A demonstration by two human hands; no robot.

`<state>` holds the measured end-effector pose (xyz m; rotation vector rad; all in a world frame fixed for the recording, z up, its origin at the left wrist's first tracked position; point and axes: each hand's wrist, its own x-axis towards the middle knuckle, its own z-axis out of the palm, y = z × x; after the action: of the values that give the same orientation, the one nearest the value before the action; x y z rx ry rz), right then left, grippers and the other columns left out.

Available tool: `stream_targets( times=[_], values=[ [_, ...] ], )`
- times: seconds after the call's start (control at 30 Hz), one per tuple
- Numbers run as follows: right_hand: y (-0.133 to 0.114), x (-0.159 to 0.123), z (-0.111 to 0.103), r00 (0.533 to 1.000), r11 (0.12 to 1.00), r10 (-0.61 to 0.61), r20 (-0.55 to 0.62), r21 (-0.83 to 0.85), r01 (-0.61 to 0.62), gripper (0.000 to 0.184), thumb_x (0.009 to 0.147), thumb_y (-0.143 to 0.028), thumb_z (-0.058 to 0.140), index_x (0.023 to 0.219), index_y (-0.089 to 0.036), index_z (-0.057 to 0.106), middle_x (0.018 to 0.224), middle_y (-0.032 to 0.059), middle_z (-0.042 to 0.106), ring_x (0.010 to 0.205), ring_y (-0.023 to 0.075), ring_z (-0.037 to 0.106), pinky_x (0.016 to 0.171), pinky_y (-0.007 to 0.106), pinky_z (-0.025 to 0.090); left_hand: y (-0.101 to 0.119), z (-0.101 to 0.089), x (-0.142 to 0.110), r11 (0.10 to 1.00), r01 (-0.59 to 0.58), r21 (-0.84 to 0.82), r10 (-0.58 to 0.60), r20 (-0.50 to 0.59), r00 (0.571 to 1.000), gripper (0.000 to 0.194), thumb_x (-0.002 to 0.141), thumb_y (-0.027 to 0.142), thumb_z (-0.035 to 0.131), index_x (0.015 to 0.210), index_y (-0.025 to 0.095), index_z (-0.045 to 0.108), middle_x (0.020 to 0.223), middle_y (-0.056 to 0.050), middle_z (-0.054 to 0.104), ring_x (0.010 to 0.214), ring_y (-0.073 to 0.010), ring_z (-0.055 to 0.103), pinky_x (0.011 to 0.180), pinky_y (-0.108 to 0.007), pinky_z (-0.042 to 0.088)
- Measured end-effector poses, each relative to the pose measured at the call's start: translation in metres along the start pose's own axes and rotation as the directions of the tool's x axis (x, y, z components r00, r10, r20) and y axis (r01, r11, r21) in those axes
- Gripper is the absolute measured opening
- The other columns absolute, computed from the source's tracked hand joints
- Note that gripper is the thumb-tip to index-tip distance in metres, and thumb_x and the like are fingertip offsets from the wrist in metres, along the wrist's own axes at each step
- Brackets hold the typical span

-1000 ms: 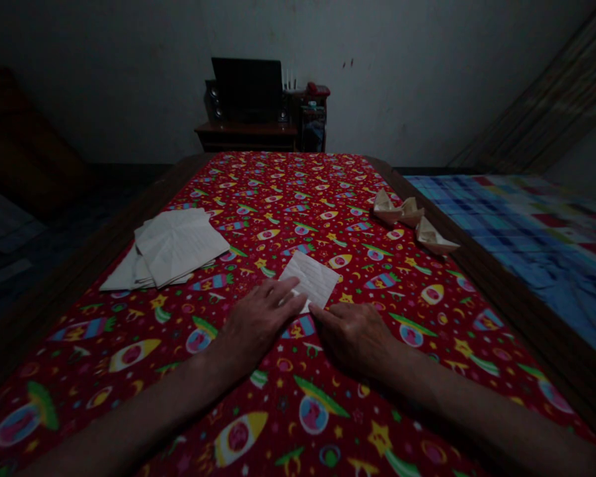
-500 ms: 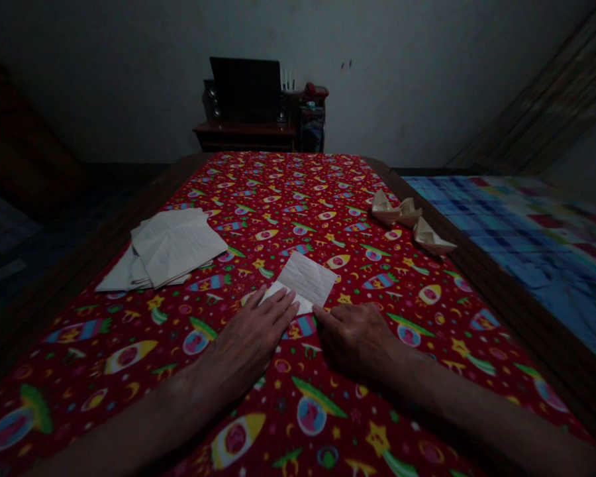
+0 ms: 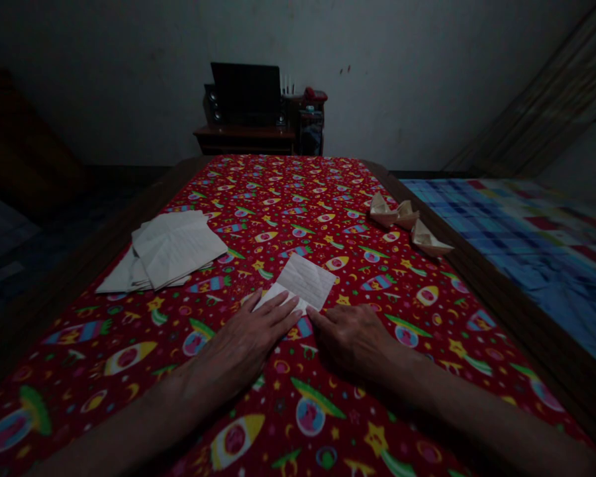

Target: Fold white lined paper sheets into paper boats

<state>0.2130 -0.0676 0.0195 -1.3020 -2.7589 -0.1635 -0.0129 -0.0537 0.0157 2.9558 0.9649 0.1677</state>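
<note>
The left hand (image 3: 251, 331) lies flat, palm down, fingers together and stretched over the near left corner of a folded sheet of paper (image 3: 300, 283), pinning it to the red rocket-print cloth (image 3: 328, 424); this flat pressure looks suited to keeping the sheet from sliding and to flattening a crease, though the crease itself is hard to see in the dim light; the right hand (image 3: 355, 338) rests just beside it, fingers loosely curled, its fingertips at the sheet's near edge, gripping nothing; the two hands sit close together but do not touch; the sheet lies just beyond the fingertips, turned at an angle, one flap raised slightly on the left hand's side.

Well off to the left of the left hand and further away lies a loose stack of papers (image 3: 171, 248), fanned and within reach; beyond the right hand, near the cloth's far right edge, sit small folded paper boats (image 3: 407, 222), grouped apart from the flat sheets; further right, a blue checked cloth (image 3: 526, 232) covers another surface.

Faint ruled lines and handwriting show on the sheet and on the stack, too dark and small to read; no brand or label is legible.
</note>
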Motion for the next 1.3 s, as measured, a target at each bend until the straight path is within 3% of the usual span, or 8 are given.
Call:
stream_targets(
  times=[0.3,0.47,0.67,0.8,0.9,1.0,1.13,1.3],
  values=[
    [0.007,-0.002,0.001,1.0,1.0,-0.005,-0.01,0.01,0.005,0.021,0.083,-0.018,0.046,0.098,-0.017,0.061,0.065,0.0017,0.063,0.047,0.0098,0.044,0.047,0.029,0.012,0.004,-0.01,-0.011,0.981,0.098,0.17,-0.092,-0.044,0.995,0.038,0.083,0.016,0.047,0.12,0.018,0.058,0.13,-0.006,0.056,0.125,-0.0244,0.044,0.109,-0.044,0.023],
    [0.017,-0.002,0.005,0.987,0.991,-0.043,-0.152,0.116,0.061,0.021,0.082,-0.02,0.047,0.095,-0.018,0.064,0.066,0.0015,0.058,0.053,0.0096,0.043,0.049,0.026,0.02,0.01,-0.009,-0.007,0.955,0.06,0.289,-0.031,-0.103,0.994,0.034,0.08,0.009,0.045,0.109,0.007,0.063,0.12,-0.013,0.061,0.117,-0.0242,0.051,0.105,-0.039,0.032],
    [0.038,0.018,0.004,0.909,0.979,0.194,-0.368,0.137,-0.154,0.032,0.091,-0.03,0.043,0.116,-0.017,0.058,0.101,0.0128,0.058,0.085,0.0187,0.051,0.065,0.026,0.039,0.006,-0.005,-0.004,0.966,0.002,0.257,0.046,-0.181,0.982,0.035,0.081,0.004,0.041,0.108,0.005,0.063,0.121,-0.014,0.06,0.116,-0.0248,0.051,0.103,-0.038,0.037],
    [0.048,0.029,0.009,0.945,0.958,0.175,-0.275,0.268,-0.099,0.031,0.092,-0.027,0.042,0.118,-0.015,0.055,0.1,0.0121,0.059,0.083,0.0171,0.054,0.071,0.028,0.042,0.006,-0.006,-0.006,0.98,0.008,0.2,0.027,-0.173,0.985,0.039,0.078,0.002,0.041,0.112,0.005,0.06,0.122,-0.013,0.059,0.116,-0.0252,0.05,0.101,-0.04,0.04],
    [0.051,0.031,0.011,0.931,0.884,0.275,-0.241,0.444,-0.146,0.032,0.088,-0.024,0.047,0.117,-0.014,0.056,0.092,0.0092,0.064,0.076,0.0154,0.057,0.068,0.026,0.043,0.007,-0.01,-0.005,0.987,0.033,0.156,-0.006,-0.172,0.985,0.041,0.078,0.006,0.045,0.117,0.007,0.057,0.122,-0.012,0.059,0.114,-0.0259,0.05,0.099,-0.04,0.041],
    [0.053,0.029,0.009,0.914,0.755,0.375,-0.153,0.623,-0.205,0.03,0.082,-0.02,0.051,0.11,-0.014,0.06,0.082,0.0043,0.067,0.068,0.0133,0.059,0.062,0.023,0.043,0.008,-0.012,-0.003,0.99,0.065,0.121,-0.039,-0.205,0.978,0.034,0.085,0.014,0.047,0.117,0.011,0.058,0.12,-0.01,0.061,0.112,-0.0248,0.052,0.097,-0.04,0.041],
    [0.047,0.021,0.003,0.925,0.592,0.38,0.004,0.767,-0.247,0.018,0.077,-0.017,0.051,0.09,-0.015,0.063,0.067,0.0,0.064,0.058,0.0109,0.056,0.053,0.02,0.04,0.005,-0.011,0.0,0.992,0.066,0.112,-0.037,-0.239,0.97,0.026,0.092,0.024,0.045,0.111,0.015,0.06,0.116,-0.007,0.064,0.109,-0.0232,0.055,0.092,-0.039,0.043],
    [0.027,0.007,-0.007,0.89,0.244,0.144,0.433,0.856,-0.456,0.016,0.078,-0.019,0.05,0.085,-0.014,0.063,0.06,-0.0011,0.062,0.05,0.0102,0.055,0.046,0.018,0.04,-0.005,-0.01,0.003,0.985,0.006,0.173,0.033,-0.223,0.974,0.028,0.089,0.012,0.046,0.114,0.016,0.059,0.12,-0.009,0.062,0.109,-0.0235,0.055,0.092,-0.041,0.043]
  ],
)
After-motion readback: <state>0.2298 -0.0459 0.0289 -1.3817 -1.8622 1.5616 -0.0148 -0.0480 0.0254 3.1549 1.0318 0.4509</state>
